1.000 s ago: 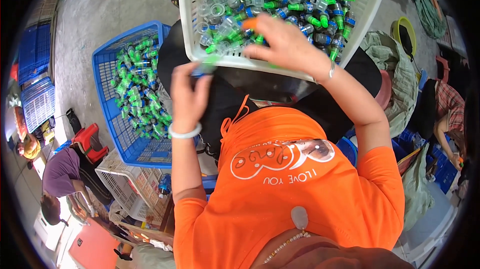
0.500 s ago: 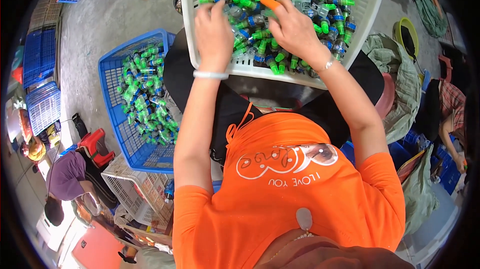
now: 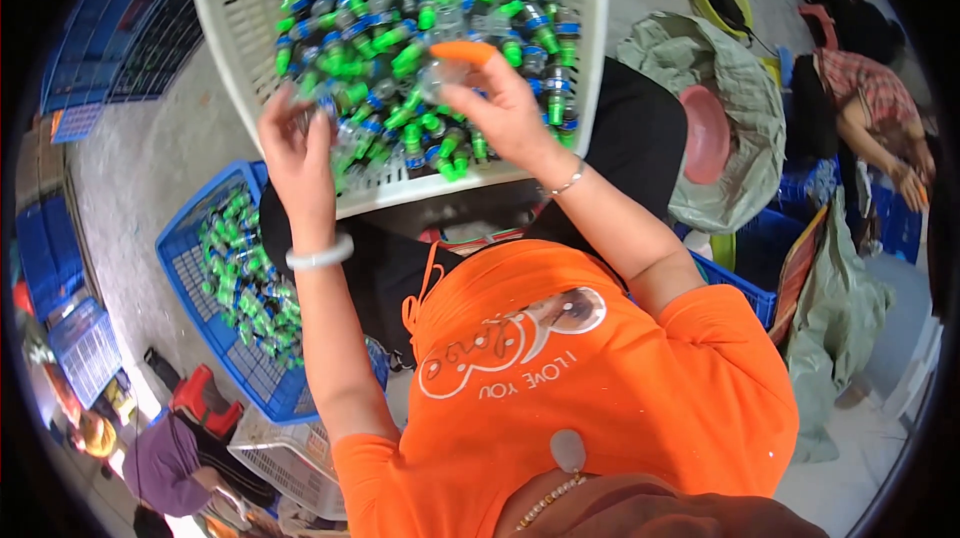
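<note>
The clear plastic cap (image 3: 437,81) could be slipping out of the right hand (image 3: 515,123), since only fingertips are appearing to pinch it and the orange finger cover (image 3: 463,52) may be giving a poor grip. If it were dropping, it would be mixing with the small green-topped bottles (image 3: 410,58), which are lying tangled and pointing every way. Bottles heaped close to the six-o'clock rim of the white basket (image 3: 222,43) could be tumbling over if a wrist were brushing them.

The cap is lying at ten o'clock from the right palm, sitting between thumb and index; these two fingers are curving close around it, only slightly parted. Bottles are spreading beneath it and out to twelve and two o'clock.

The left hand (image 3: 298,153) is hovering at the basket's eight o'clock, with its thumb and fingers (image 3: 318,133) bending partly open. A blurred piece is showing at one o'clock from the thumb tip; whether they are gripping it, I cannot tell. At seven o'clock from the white basket, a blue basket (image 3: 240,368) is holding similar green-topped bottles.
</note>
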Available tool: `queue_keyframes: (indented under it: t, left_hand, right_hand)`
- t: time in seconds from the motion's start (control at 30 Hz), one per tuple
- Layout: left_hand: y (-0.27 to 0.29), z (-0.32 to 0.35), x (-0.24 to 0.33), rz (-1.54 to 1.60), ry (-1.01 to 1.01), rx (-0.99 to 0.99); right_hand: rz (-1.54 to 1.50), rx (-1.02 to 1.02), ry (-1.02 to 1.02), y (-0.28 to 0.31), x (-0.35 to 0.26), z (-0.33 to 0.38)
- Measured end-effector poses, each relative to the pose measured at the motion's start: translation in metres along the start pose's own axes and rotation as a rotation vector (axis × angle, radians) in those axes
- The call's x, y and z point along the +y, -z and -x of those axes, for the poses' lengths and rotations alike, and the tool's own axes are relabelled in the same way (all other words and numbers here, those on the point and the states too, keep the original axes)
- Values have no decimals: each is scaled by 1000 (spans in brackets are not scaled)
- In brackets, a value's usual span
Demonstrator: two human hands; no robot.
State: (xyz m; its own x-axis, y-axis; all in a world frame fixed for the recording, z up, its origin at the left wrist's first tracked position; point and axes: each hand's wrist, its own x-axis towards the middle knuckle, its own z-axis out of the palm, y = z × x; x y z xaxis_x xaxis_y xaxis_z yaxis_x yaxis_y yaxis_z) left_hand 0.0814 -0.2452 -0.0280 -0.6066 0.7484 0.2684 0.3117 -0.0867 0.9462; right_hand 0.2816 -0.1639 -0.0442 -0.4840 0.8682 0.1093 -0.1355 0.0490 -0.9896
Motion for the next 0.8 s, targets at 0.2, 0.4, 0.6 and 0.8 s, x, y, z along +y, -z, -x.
queue_keyframes:
  t: [0.2, 0.4, 0.6, 0.8]
  left_hand:
    - [-5, 56, 17, 636, 611, -267]
    - [5, 72, 22, 545, 652, -529]
    - [1, 85, 22, 843, 628, -520]
    - [-4, 100, 25, 123, 142, -453]
  right_hand:
    - [111, -126, 99, -15, 0, 7]
    - [153, -229, 28, 0, -8, 18]
    - [184, -352, 11, 0, -34, 28]
    - [160, -472, -195, 4, -34, 35]
